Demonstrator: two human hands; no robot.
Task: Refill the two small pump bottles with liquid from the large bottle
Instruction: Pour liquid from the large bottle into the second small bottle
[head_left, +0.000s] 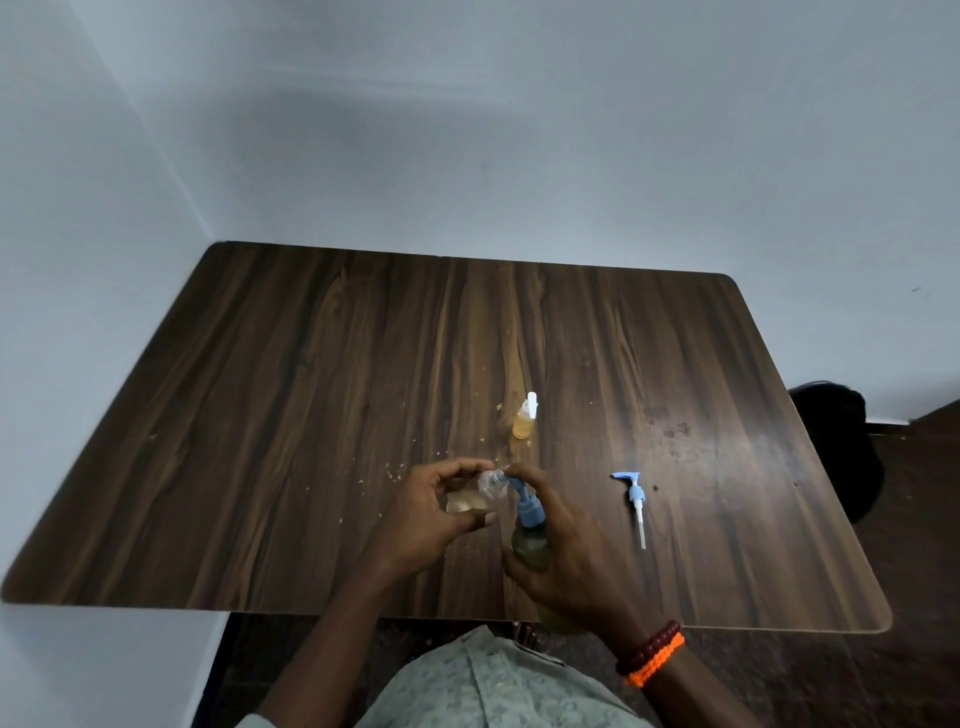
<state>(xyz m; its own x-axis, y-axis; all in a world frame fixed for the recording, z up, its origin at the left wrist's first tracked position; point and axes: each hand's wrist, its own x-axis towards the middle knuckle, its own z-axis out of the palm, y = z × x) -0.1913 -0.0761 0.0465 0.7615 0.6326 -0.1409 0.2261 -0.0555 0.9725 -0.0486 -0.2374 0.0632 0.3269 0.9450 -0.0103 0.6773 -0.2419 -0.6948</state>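
My right hand (566, 556) grips the large bottle (531, 545), which holds greenish liquid and carries a blue pump head (525, 504). Its index finger rests on top of the pump, and the nozzle points left. My left hand (436, 514) holds a small clear bottle (491, 484) with its open mouth at the nozzle tip. A little amber liquid shows low in that bottle. A second small bottle (524, 421), filled with orange liquid and topped by a white cap, stands upright farther back on the table.
A loose blue and white pump head (635, 501) with its dip tube lies on the wooden table (311, 389) to the right of my hands. Small crumbs and drips dot the middle. A dark object (836, 441) sits beyond the right edge. Walls close the back and left.
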